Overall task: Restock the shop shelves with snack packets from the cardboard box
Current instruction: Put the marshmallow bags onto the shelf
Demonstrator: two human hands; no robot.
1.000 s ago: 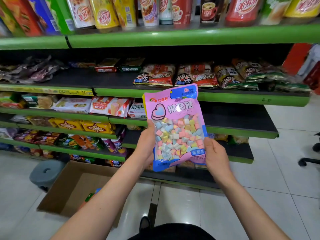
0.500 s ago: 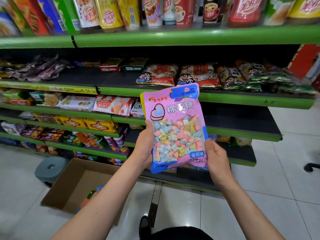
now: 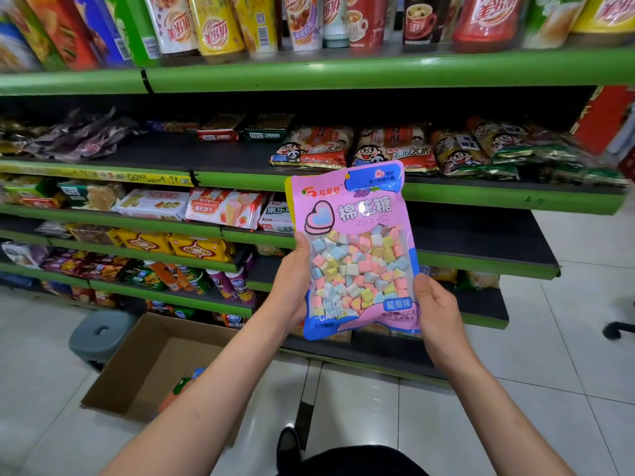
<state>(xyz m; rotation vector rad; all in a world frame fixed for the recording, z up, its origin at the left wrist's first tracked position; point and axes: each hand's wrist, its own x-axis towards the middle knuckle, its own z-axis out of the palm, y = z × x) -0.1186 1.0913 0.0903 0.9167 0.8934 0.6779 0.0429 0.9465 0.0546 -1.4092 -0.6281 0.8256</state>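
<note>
Cardboard box [image 3: 151,365] sits open on the floor at lower left, below the green shelves [image 3: 378,68]. Left hand [image 3: 292,286] grips the left edge of the marshmallow packet [image 3: 357,249], thumb on the front and the other fingers curled out of sight behind it. Packet is held upright in front of the middle shelves; right hand [image 3: 436,314] grips its lower right corner, thumb on the front edge, fingers wrapped behind.

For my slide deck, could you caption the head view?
Both hands, left hand and right hand, hold a marshmallow packet upright before green shelves.
</note>
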